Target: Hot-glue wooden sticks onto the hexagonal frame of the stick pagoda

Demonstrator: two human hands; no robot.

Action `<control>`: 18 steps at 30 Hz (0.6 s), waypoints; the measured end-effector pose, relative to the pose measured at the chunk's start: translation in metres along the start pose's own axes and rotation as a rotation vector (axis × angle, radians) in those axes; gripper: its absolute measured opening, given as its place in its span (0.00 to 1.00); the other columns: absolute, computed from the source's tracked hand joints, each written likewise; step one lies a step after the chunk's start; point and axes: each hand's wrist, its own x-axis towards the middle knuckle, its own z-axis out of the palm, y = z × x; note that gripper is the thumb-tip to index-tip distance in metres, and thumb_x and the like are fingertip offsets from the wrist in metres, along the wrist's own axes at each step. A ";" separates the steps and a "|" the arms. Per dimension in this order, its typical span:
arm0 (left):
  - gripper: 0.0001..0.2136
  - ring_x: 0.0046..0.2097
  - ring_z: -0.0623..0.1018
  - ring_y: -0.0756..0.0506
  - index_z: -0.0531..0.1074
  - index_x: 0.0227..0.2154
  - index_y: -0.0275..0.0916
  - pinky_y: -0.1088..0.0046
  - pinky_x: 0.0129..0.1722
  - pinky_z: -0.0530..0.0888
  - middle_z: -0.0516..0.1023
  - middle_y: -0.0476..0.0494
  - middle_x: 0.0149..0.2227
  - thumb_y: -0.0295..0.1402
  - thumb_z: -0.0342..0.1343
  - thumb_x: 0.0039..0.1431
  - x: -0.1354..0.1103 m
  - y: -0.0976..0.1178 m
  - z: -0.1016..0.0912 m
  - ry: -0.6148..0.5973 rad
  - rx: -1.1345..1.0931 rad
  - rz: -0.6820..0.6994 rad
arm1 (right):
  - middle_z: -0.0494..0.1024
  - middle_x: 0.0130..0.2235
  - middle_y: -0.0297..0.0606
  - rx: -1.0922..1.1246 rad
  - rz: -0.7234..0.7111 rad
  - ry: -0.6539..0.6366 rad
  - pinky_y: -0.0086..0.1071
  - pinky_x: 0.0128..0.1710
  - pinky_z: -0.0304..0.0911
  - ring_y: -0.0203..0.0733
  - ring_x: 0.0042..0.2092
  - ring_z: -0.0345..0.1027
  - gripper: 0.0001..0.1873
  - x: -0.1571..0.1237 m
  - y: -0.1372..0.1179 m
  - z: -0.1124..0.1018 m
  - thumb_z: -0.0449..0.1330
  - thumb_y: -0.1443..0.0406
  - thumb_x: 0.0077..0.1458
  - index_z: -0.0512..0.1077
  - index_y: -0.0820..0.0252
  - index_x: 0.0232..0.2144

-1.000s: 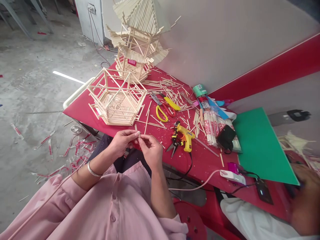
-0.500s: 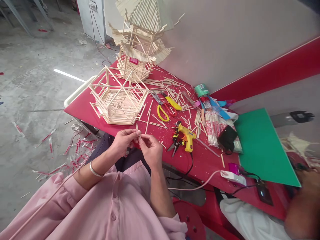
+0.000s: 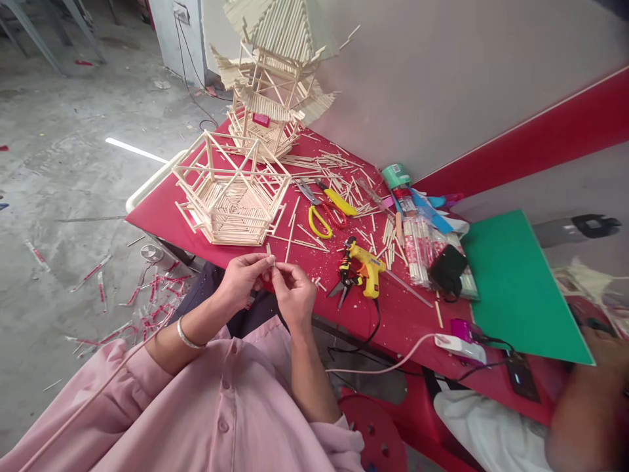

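My left hand (image 3: 246,278) and my right hand (image 3: 296,292) meet at the table's front edge, both closed in a pinch. Their fingertips touch around something small and pale, mostly hidden, that I cannot make out. Just beyond them stands an open six-sided frame of wooden sticks (image 3: 240,229), with a floor of sticks laid in rings. Right of my right hand lie a yellow glue gun (image 3: 371,270) and black-and-yellow pliers (image 3: 345,274). Scissors with yellow and red handles (image 3: 320,223) and a yellow utility knife (image 3: 341,202) lie farther back.
A tiered stick pagoda (image 3: 280,85) stands at the back of the red table (image 3: 152,210). Loose sticks (image 3: 339,170) are scattered beside it. Packs of sticks (image 3: 421,252), a green board (image 3: 525,295) and a power strip (image 3: 459,347) lie right. Another person's arm (image 3: 590,406) is at far right.
My hands stay pinched together, with my right hand and forearm shifted slightly left. At far right, the other person's arm has moved a little to the left.
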 end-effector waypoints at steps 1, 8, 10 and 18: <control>0.18 0.18 0.62 0.57 0.74 0.21 0.33 0.79 0.16 0.55 0.67 0.52 0.17 0.42 0.72 0.38 0.000 0.000 0.000 0.003 0.002 -0.001 | 0.81 0.34 0.38 0.002 -0.004 0.004 0.33 0.37 0.72 0.40 0.34 0.75 0.13 0.000 0.000 0.000 0.61 0.56 0.55 0.76 0.58 0.36; 0.18 0.19 0.65 0.56 0.75 0.26 0.32 0.80 0.16 0.58 0.70 0.51 0.19 0.42 0.71 0.39 0.001 -0.005 -0.002 0.018 -0.003 0.005 | 0.80 0.33 0.37 0.082 -0.016 0.002 0.32 0.36 0.72 0.39 0.33 0.75 0.12 0.001 0.003 0.002 0.62 0.57 0.55 0.76 0.59 0.36; 0.17 0.20 0.67 0.55 0.74 0.27 0.33 0.81 0.16 0.61 0.72 0.50 0.20 0.40 0.70 0.41 0.001 -0.004 -0.003 0.017 -0.021 -0.001 | 0.80 0.33 0.37 0.077 -0.020 0.002 0.32 0.36 0.72 0.38 0.32 0.74 0.12 0.002 0.003 0.000 0.61 0.56 0.55 0.76 0.58 0.36; 0.11 0.19 0.68 0.53 0.73 0.28 0.36 0.81 0.15 0.57 0.73 0.49 0.23 0.34 0.66 0.40 0.004 0.010 -0.007 -0.187 0.132 -0.093 | 0.81 0.32 0.36 0.017 -0.056 -0.244 0.29 0.34 0.70 0.37 0.32 0.74 0.09 0.017 -0.010 -0.034 0.61 0.60 0.54 0.78 0.58 0.33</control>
